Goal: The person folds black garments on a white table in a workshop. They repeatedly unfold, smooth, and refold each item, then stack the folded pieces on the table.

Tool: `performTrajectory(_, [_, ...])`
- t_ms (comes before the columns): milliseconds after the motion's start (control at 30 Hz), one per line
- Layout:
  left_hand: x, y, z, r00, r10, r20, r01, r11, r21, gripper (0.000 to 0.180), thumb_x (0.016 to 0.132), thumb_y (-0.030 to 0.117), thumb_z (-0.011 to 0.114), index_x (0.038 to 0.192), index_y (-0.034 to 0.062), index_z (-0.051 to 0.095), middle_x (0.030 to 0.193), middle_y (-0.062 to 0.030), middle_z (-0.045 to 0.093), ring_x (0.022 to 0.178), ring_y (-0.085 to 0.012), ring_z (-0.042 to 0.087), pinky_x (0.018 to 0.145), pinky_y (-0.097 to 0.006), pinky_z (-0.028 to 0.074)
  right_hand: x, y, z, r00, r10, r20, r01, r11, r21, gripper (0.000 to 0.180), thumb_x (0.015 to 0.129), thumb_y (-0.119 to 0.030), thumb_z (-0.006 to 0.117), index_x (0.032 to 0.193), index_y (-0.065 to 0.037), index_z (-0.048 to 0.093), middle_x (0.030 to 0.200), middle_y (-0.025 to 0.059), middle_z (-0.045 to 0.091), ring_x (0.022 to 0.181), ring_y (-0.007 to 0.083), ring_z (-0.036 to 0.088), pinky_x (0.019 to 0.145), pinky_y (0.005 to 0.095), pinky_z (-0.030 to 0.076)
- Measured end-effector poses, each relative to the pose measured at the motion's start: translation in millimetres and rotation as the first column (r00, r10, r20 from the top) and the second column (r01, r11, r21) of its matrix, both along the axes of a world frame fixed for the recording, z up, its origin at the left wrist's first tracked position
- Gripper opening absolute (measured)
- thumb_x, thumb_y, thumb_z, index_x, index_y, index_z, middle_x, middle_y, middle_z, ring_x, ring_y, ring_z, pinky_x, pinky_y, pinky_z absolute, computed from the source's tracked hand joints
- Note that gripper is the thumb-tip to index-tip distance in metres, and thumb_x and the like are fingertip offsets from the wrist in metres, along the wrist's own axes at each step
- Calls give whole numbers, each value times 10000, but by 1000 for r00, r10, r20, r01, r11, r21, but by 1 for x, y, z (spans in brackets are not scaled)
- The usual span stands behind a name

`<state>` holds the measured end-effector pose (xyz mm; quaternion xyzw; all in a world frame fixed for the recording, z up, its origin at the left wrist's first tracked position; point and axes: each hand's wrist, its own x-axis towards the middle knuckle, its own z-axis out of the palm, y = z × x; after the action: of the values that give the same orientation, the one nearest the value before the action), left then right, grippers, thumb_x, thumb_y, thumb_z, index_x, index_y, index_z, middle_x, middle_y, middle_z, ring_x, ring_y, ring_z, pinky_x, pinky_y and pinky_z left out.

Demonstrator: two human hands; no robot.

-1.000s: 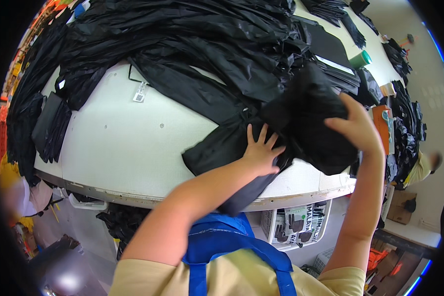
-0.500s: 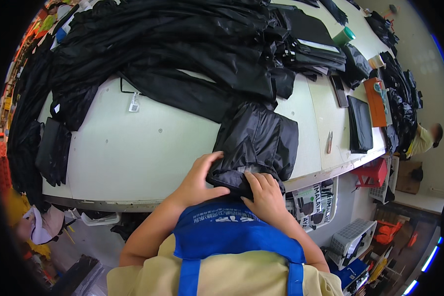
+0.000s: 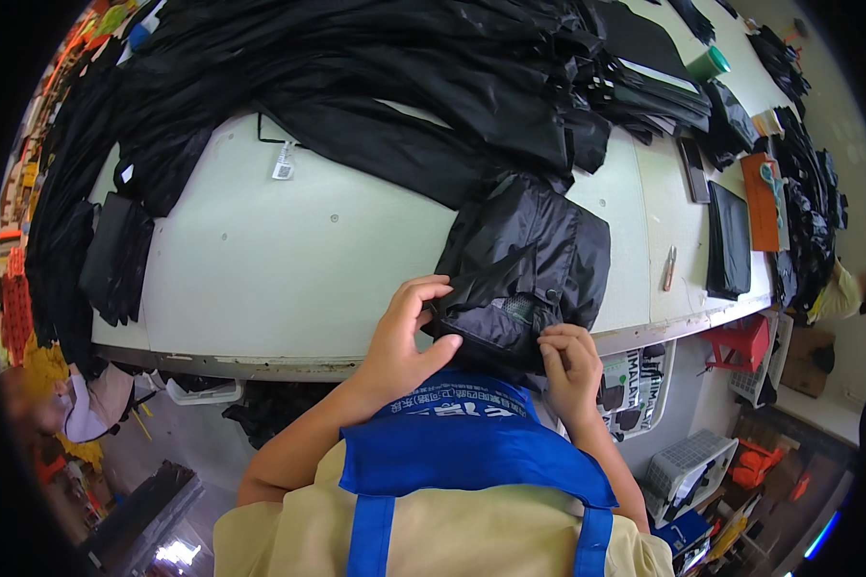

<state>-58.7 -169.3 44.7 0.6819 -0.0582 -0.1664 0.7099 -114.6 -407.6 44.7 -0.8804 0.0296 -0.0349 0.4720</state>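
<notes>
A folded black garment (image 3: 548, 231) of shiny thin fabric lies at the table's near edge in front of me. Near its lower middle is an opening with a greyish patch (image 3: 515, 306), and a round snap button (image 3: 552, 294) sits beside it. My left hand (image 3: 406, 337) is at the garment's left edge, thumb and fingers spread apart, fingertips touching the fabric. At the lower right edge, my right hand (image 3: 572, 370) is closed, thumb and forefinger pinching the fabric.
A big heap of black garments (image 3: 356, 67) covers the table's far side. Folded black pieces (image 3: 117, 260) lie at left. To the right are a snipping tool (image 3: 669, 269), a dark flat bundle (image 3: 728, 240), an orange box (image 3: 762, 202) and a green-lidded cup (image 3: 709, 63).
My right hand has moved right from the garment's lower middle to its edge and now pinches the fabric. The opening lies wider, showing the snap button. The whole view has shifted slightly.
</notes>
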Motion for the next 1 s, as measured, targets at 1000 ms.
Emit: performTrajectory(1000, [-8,-20,8,783,-7,623,-390,773,500,164,822,171,547,891,25,569,893,-156,502,854,-288,507,695,-367,479,19,-70,-25,998,38,40,-45,984,174,225,825,-122,639,1015,-13,585,945,123,581,833,205,541,698,341,457])
